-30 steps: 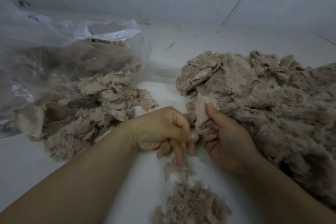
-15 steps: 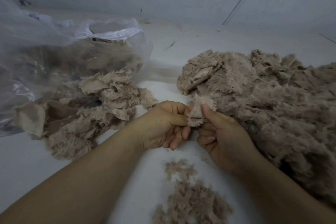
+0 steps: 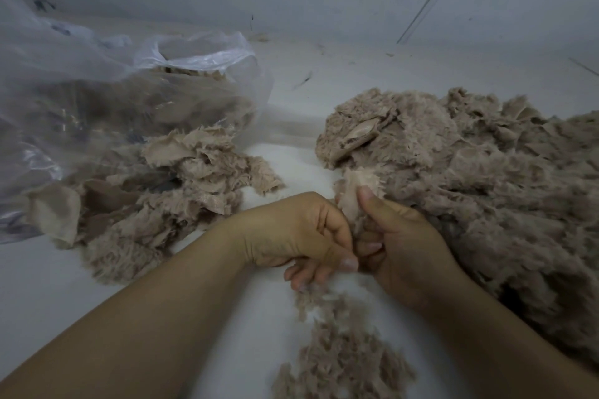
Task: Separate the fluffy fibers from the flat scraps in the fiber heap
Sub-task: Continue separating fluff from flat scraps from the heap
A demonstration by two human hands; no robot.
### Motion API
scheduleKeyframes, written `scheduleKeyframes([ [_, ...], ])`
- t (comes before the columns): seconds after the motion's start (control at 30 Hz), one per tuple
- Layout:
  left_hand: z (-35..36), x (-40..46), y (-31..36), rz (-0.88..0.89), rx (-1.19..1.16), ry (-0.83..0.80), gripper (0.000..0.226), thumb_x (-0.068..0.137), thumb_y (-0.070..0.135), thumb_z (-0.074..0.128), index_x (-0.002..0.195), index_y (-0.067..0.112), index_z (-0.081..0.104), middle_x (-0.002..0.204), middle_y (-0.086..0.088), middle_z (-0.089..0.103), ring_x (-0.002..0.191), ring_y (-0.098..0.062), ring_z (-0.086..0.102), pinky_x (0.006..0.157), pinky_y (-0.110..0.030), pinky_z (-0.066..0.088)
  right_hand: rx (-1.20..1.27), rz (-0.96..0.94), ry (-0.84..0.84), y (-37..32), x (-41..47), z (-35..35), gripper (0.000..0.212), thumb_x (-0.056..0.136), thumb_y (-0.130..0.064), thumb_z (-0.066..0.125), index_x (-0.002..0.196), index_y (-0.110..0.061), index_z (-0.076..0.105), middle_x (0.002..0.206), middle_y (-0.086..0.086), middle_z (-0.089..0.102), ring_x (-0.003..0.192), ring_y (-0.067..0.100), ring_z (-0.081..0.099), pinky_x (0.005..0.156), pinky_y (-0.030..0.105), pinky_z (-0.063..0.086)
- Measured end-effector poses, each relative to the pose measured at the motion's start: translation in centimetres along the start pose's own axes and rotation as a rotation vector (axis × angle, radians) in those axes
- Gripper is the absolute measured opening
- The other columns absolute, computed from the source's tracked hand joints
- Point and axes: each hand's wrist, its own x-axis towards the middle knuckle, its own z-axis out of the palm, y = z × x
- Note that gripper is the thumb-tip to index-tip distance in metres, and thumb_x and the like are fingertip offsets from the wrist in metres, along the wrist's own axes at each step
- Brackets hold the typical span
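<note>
A big heap of beige fluffy fibre (image 3: 486, 185) fills the right side. My right hand (image 3: 402, 246) grips a flat beige scrap (image 3: 355, 191) at the heap's near left edge, thumb pressed on it. My left hand (image 3: 301, 236) is beside it, thumb and fingers pinching fluff at the scrap's lower end. A small pile of loose fluff (image 3: 340, 356) lies on the white surface just below both hands. To the left lies a pile of flat scraps (image 3: 168, 191).
A clear plastic bag (image 3: 97, 91) holding more beige material lies open at the far left, behind the scrap pile. A pale wall rises at the back. The white surface (image 3: 291, 113) runs between the two piles.
My left hand rose to the scrap's upper part half a second ago and has now pulled down along it to its lower end. The right hand keeps holding the scrap.
</note>
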Motion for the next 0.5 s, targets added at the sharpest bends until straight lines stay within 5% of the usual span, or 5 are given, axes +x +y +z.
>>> scheduleKeyframes([
  [0.13,0.0,0.6,-0.5,0.061,-0.207,0.246,0.041,0.075,0.033,0.077,0.072,-0.003,0.059,0.048,-0.014,0.056,0.026,-0.014,0.048,0.027,-0.013,0.031,0.062,-0.013,-0.058,-0.4,0.0,0.0,0.032,0.086,-0.031,0.059,0.072,-0.005,0.069,0.057,0.006,0.058,0.045,0.007,0.043,0.040,0.015,0.032],
  [0.23,0.4,1.3,-0.7,0.121,-0.210,0.334,0.046,0.078,0.030,0.074,0.088,-0.011,0.056,0.051,-0.016,0.056,0.028,-0.015,0.048,0.027,-0.014,0.030,0.039,-0.026,-0.060,-0.3,0.0,0.3,0.033,0.086,-0.029,0.059,0.076,0.001,0.069,0.050,0.004,0.056,0.040,0.005,0.045,0.038,0.013,0.033],
  [0.33,0.8,1.6,-1.1,0.142,-0.206,0.357,0.038,0.084,0.030,0.067,0.083,-0.007,0.061,0.050,-0.016,0.056,0.028,-0.015,0.048,0.027,-0.015,0.030,0.035,-0.015,0.000,-0.3,0.0,0.5,0.035,0.083,-0.025,0.062,0.091,0.009,0.061,0.066,0.017,0.056,0.052,0.014,0.048,0.039,0.014,0.034],
  [0.5,0.2,1.6,-1.3,0.220,-0.325,0.459,0.030,0.084,0.032,0.063,0.066,0.009,0.064,0.048,-0.018,0.055,0.026,-0.019,0.046,0.029,-0.014,0.027,0.070,0.014,0.017,-0.2,0.3,0.1,0.010,0.093,-0.011,0.055,0.088,-0.003,0.059,0.064,0.004,0.052,0.044,0.002,0.037,0.040,0.014,0.032],
])
